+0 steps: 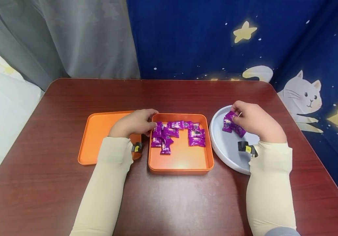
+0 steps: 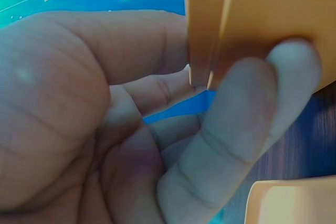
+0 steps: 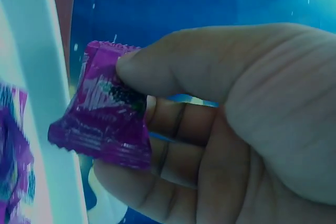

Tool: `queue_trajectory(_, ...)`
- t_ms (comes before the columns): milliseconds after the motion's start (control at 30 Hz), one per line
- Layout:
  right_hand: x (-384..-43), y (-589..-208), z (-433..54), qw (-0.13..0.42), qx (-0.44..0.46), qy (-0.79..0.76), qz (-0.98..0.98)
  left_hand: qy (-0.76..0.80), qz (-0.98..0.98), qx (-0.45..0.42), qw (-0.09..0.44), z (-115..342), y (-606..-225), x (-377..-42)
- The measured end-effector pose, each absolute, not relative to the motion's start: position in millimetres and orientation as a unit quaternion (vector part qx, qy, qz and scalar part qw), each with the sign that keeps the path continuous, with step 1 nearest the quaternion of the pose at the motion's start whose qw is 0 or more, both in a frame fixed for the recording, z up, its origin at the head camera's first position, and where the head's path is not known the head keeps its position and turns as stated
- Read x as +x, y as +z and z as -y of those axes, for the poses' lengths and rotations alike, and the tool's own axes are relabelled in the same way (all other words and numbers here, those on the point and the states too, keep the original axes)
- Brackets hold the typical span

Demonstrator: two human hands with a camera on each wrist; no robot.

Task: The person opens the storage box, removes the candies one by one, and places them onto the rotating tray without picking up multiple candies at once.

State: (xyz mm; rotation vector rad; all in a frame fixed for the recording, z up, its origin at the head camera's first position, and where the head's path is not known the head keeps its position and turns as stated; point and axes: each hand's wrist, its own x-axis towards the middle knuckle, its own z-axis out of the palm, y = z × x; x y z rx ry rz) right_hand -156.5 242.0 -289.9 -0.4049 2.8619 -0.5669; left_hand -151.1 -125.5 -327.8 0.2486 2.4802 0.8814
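In the head view my left hand grips the left wall of an orange square box. Its thumb lies at the rim, and its fingers touch the outside of the wall in the left wrist view. Inside the box lie several purple wrapped candies, grouped at the left, back and right. Over a round pale plate, my right hand pinches one purple wrapped candy between thumb and fingers. More candies lie on the plate below it, partly hidden by the hand.
An orange lid or tray lies left of the box, partly under my left forearm. All of it stands on a dark red-brown table. Grey and blue star-patterned curtains hang behind the far edge.
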Motion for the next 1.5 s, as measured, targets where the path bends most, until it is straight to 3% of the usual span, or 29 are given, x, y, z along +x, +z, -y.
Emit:
queue_trajectory(433,-163,-304,-267,0.139,-0.088,-0.185,-0.969,0.325,-0.909,0.094,0.245,127,-328,-151)
queue_trajectory(1500,-174,-322,-267,0.168,-0.065,-0.164,-0.97,0.331,-0.904,0.089,0.254,127,-330,-153)
